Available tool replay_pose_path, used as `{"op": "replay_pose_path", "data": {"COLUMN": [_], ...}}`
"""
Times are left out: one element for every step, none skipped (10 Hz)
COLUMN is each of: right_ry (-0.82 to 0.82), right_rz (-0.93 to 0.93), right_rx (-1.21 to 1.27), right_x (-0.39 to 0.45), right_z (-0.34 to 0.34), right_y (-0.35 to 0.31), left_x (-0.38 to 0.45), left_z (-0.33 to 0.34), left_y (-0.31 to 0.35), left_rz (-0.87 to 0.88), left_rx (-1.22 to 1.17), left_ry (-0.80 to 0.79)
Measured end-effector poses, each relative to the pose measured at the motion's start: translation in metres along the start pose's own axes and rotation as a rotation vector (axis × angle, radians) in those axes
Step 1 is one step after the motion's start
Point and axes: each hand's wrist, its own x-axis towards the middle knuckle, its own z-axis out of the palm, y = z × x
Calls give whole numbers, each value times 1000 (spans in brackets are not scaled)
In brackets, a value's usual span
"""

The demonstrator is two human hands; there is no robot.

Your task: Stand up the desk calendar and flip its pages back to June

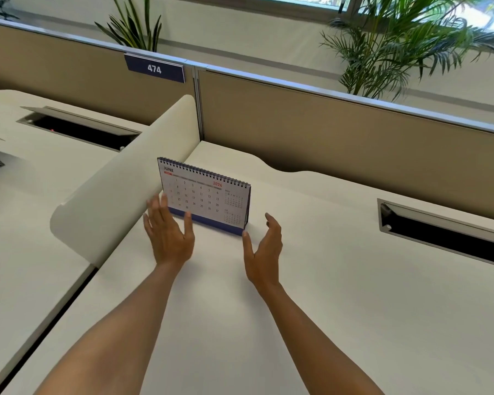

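The calendar (pixel 204 196), a spiral-bound paper tent on a dark blue card base, was seen standing upright on the smooth white desk (pixel 311 280), near its far left corner and just beside the rounded white divider (pixel 120 183). The June page was shown to the front. The left hand (pixel 169 232) was held open, fingers spread, at the calendar's left lower corner; contact could not be judged. The right hand (pixel 264 246) was held open, gripping nothing, just beside the right lower corner.

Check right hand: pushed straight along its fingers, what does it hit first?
Probably nothing soon: the right hand points just right of the calendar, over bare desk, toward the partition. Depth is unclear; it may graze the calendar's edge.
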Motion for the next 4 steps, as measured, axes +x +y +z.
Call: {"op": "replay_pose_path", "data": {"right_ry": [26, 49, 93, 182], "right_rz": [-76, -133, -160, -240], "right_rx": [-121, -276, -352, -426], "right_x": [-5, -9, -10, -7], "right_z": [-15, -43, -64, -93], "right_y": [14, 28, 34, 43], "left_x": [-21, -46, -63, -82], "left_z": [8, 17, 25, 40], "left_y": [9, 33, 60, 103], "left_rz": [188, 429, 552, 687], "left_rx": [66, 147, 142, 88], "left_ry": [-80, -191, -221, -247]}}
